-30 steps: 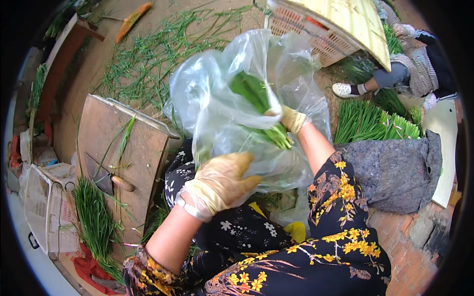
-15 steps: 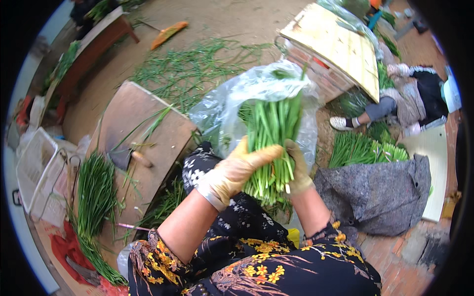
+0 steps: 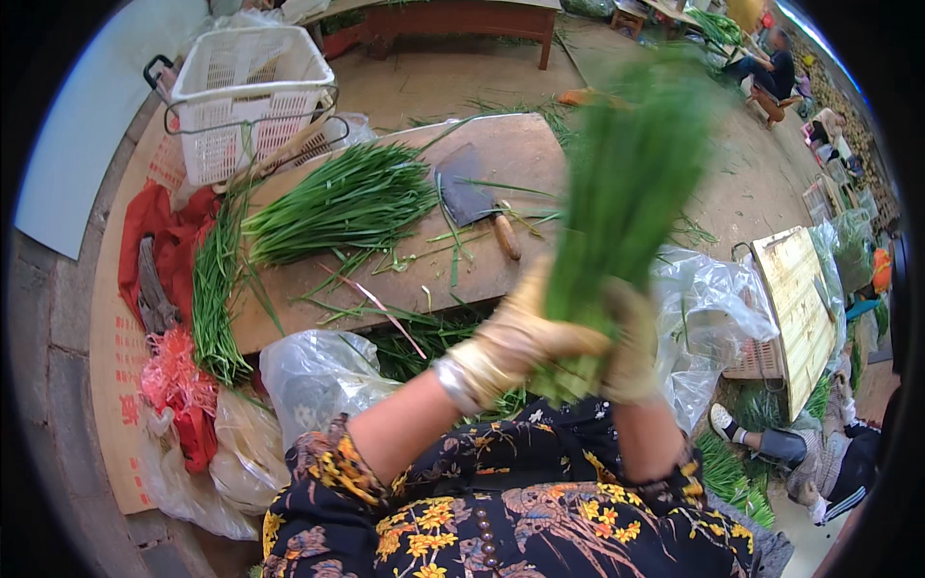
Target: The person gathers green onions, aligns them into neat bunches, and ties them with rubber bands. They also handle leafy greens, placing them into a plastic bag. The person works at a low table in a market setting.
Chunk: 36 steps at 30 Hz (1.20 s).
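Observation:
A thick bunch of green garlic chives (image 3: 612, 193) stands upright in front of me, its leaf tips smeared by motion. My left hand (image 3: 525, 337), in a pale yellow glove, is closed round the lower stalks from the left. From the right, my gloved right hand (image 3: 631, 352) grips the same bunch. The pale stalk ends point down toward my lap. Just left of the bunch, a cleaver (image 3: 467, 188) with a wooden handle lies on a brown board (image 3: 520, 140). Another heap of chives (image 3: 337, 207) rests on that board.
A white plastic basket (image 3: 252, 72) stands behind the board's left end. Clear plastic bags (image 3: 323, 380) and pink strings (image 3: 178, 371) lie at left. At right are a plastic sheet (image 3: 718, 299), a light wooden board (image 3: 795, 308) and a seated co-worker (image 3: 833, 458).
My view has swung left, bringing the board and basket further into sight. Both hands still hold the chives, which now stand taller and blurred, away from the plastic sheet.

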Motion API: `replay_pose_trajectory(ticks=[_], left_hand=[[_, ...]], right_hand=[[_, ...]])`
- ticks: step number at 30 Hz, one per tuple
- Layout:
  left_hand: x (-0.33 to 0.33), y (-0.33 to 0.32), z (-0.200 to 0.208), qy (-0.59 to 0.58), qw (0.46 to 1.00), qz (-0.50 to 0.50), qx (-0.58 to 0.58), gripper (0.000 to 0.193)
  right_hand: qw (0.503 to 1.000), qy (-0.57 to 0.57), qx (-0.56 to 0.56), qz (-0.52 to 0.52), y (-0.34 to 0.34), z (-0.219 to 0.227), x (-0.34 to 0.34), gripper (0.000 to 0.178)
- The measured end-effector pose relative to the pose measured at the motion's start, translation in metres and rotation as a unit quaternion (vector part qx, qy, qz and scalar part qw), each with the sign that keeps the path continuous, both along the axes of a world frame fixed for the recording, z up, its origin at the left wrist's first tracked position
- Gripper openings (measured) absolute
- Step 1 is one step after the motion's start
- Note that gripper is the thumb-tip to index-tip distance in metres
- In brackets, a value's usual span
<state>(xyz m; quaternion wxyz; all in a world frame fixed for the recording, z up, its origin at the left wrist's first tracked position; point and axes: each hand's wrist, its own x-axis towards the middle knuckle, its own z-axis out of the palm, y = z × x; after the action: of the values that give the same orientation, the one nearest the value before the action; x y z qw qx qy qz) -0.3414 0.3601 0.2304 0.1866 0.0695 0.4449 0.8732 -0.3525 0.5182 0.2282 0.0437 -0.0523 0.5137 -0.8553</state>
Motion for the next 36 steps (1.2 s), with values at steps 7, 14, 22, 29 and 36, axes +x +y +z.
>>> replay_pose_trajectory(ticks=[7,14,22,29,36], left_hand=[[0.042,-0.113,-0.149,-0.314,0.938,0.102,0.103,0.041],[0.056,-0.114,-0.149,-0.17,0.969,0.052,0.169,0.063],[0.044,-0.081,-0.097,0.046,0.903,0.091,-0.418,0.102],[-0.016,-0.079,-0.001,0.22,0.841,0.18,-0.461,0.098],[-0.093,-0.116,0.073,0.247,0.93,0.216,-0.165,0.062]], right_hand=[[0.895,-0.129,0.394,0.166,-0.097,-0.11,-0.02,0.059],[0.932,-0.301,0.089,0.183,-0.043,-0.135,0.01,0.053],[0.957,-0.189,-0.063,0.212,-0.079,-0.119,-0.033,0.056],[0.985,-0.014,-0.027,0.172,-0.095,-0.042,-0.079,0.073],[0.956,0.18,0.108,0.203,-0.117,0.018,-0.13,0.106]])
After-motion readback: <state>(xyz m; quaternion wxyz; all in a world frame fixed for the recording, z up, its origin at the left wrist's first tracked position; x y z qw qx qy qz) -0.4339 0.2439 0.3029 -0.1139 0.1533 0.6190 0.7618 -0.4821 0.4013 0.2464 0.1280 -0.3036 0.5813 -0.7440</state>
